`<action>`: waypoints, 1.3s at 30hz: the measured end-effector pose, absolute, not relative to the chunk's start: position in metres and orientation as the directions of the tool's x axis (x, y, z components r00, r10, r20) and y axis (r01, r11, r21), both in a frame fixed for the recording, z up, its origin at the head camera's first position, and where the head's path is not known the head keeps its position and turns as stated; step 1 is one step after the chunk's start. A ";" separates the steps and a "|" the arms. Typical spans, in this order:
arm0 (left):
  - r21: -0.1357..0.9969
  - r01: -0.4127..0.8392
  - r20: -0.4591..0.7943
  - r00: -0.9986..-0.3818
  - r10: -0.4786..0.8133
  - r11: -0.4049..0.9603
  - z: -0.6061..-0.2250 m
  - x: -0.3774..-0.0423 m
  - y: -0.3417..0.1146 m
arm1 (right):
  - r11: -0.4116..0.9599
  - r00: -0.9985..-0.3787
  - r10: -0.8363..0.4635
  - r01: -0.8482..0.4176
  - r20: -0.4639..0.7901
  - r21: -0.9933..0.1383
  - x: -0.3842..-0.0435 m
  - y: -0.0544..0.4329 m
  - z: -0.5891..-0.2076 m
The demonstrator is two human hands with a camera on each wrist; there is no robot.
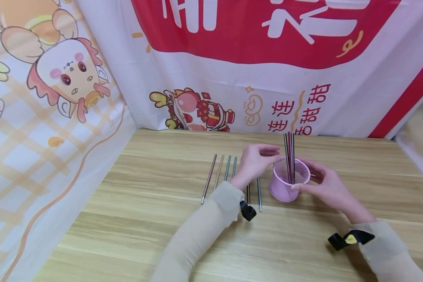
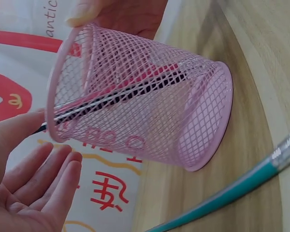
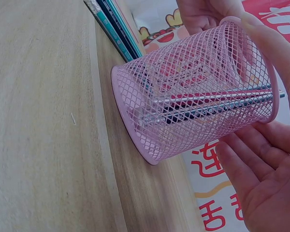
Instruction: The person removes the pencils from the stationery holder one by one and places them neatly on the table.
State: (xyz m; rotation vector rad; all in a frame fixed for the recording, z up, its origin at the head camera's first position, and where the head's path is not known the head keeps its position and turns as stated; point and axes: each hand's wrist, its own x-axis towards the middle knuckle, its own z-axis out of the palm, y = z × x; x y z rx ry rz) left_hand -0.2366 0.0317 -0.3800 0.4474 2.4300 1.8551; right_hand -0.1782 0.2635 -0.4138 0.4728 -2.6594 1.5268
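Observation:
A pink mesh pencil cup (image 1: 282, 192) stands upright on the wooden table, with several dark and red pencils (image 1: 290, 156) leaning in it. My right hand (image 1: 326, 186) grips the cup at its rim, thumb in front and fingers round the far side. On the other side, my left hand (image 1: 253, 160) is at the rim with its thumb close to the pencils. In the left wrist view its fingers (image 2: 60, 186) are loosely extended beside the cup, apart from the thumb. The pencils' lower ends show through the mesh (image 3: 183, 104).
Left of the cup lie several loose pencils: a reddish one (image 1: 208, 180), a tan one (image 1: 217, 174), and teal and black ones (image 1: 259, 196) partly hidden under my left arm. A printed cloth (image 1: 204, 70) hangs behind the table (image 1: 127, 219) and along its left side.

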 end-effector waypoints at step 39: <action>0.945 0.217 0.160 -0.959 0.233 0.245 -0.388 -0.244 0.053 | 0.437 -0.945 -0.247 -0.307 0.216 -0.845 -0.179 0.263 -0.415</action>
